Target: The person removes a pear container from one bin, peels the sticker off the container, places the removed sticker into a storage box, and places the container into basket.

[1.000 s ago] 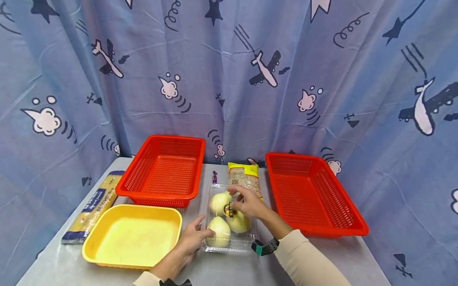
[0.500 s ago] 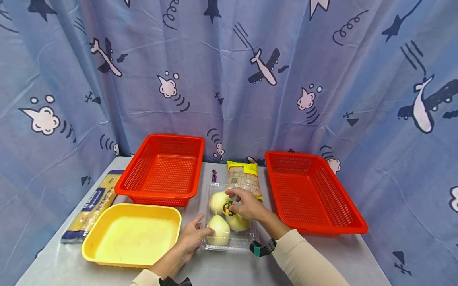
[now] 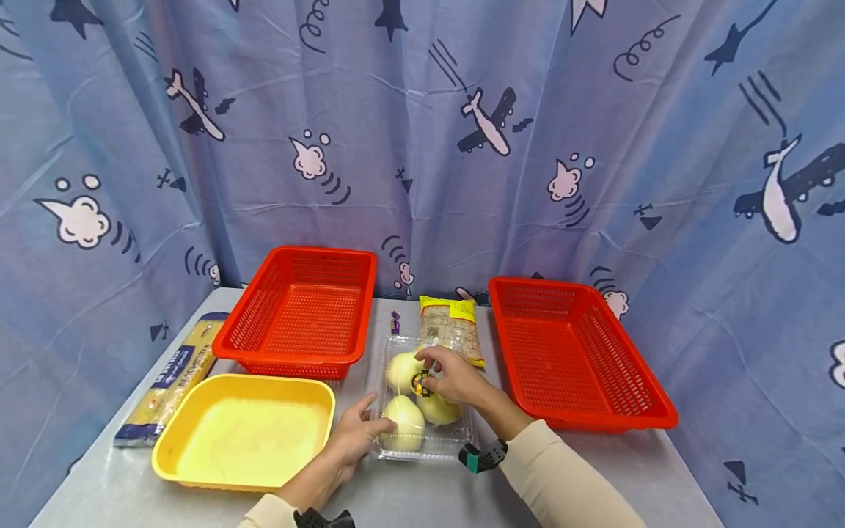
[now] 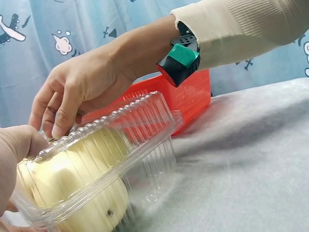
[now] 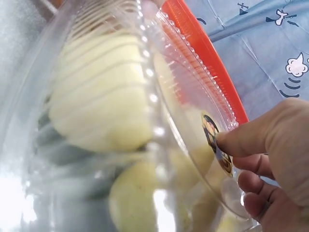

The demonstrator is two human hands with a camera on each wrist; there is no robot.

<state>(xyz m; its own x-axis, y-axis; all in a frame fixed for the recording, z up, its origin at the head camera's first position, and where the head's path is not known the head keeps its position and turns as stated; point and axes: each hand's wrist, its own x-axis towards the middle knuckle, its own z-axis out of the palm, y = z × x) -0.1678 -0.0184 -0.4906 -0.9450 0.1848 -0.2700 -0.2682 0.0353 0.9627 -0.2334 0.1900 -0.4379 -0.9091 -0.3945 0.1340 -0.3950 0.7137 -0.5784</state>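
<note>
Just right of yellow tub (image 3: pixel 244 433): clear box (image 3: pixel 439 446) of pale fruit (image 3: pixel 404 423), next to no change vs 1 s ago, so work at round sticker (image 3: pixel 417 383) prob. unfinished. L hand (image 3: pixel 352 436): thumb & index spread apart, thumb touching box's left side; R hand (image 3: pixel 457 375): thumb on sticker, other fingers loosely bent close by.

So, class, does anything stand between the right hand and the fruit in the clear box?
Yes: the clear lid does. It covers the fruit from above, and the right hand is at the sticker on its top. Nothing else visible lies between them.
</note>
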